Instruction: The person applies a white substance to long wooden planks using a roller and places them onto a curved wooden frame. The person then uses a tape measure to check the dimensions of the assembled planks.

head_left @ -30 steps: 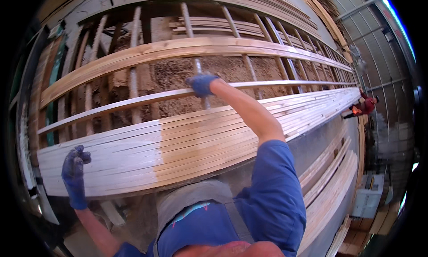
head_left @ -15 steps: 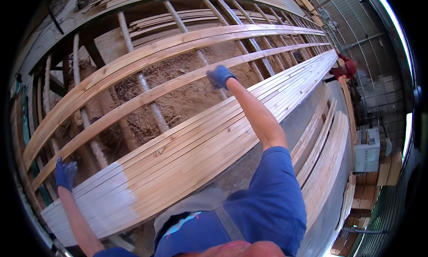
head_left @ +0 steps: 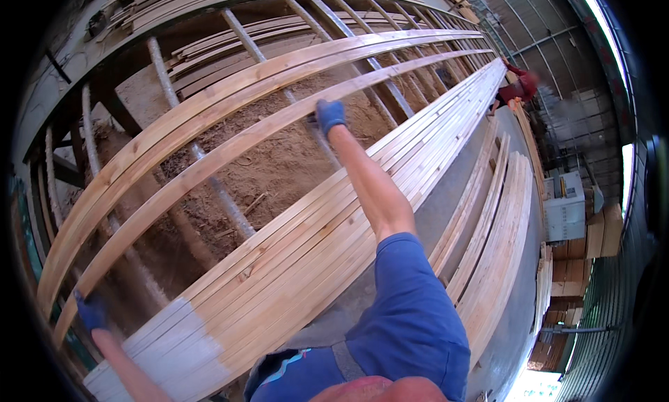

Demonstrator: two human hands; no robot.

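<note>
Long wooden strip [head_left: 205, 166], single: running under both hands and onward past the right. Right hand [head_left: 329, 115], blue-gloved: curling closed around the strip's near edge. Left hand [head_left: 90, 310], blurred: touching the strip's near end, closure impossible to tell. Paired planks [head_left: 202, 109]: lying beyond both hands. Part-whitened board row [head_left: 300, 256]: lying nearer than the right hand.

Beside a row of partly white boards [head_left: 300, 256], my right hand [head_left: 331, 114] touches the edge of a long wooden plank [head_left: 244, 141] over metal rollers [head_left: 226, 200]; my left hand [head_left: 91, 312] (blue-gloved, blurred) is at its left end.
</note>
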